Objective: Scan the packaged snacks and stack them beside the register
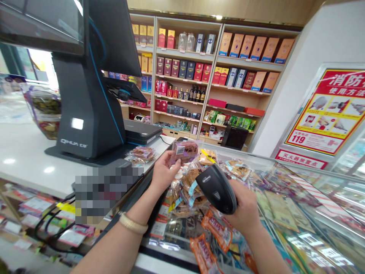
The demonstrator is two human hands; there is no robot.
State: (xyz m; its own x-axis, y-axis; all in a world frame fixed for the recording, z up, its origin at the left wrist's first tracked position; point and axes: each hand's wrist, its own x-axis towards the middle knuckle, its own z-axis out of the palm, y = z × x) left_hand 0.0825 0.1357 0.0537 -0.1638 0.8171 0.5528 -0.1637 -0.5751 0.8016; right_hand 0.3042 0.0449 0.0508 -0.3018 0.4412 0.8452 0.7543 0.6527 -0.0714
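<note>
My left hand [165,169] pinches a small purple-edged snack packet [186,150] by its left end, its white barcode label facing me. A black handheld barcode scanner [216,189] is gripped in my right hand [245,207], its head tipped up toward the packet. Under and around both hands lies a heap of clear-wrapped biscuit packets [190,180] on the glass counter. Orange snack packets [218,229] lie nearer to me, below the scanner. My right fingers are partly hidden behind the scanner.
To the left, a dark checkout terminal [85,106] stands on a white counter [19,152], with more packets [142,153] beside its base. Cables [47,228] hang below. A glass display case [308,205] extends right. Shelves of boxed goods [182,70] line the back wall.
</note>
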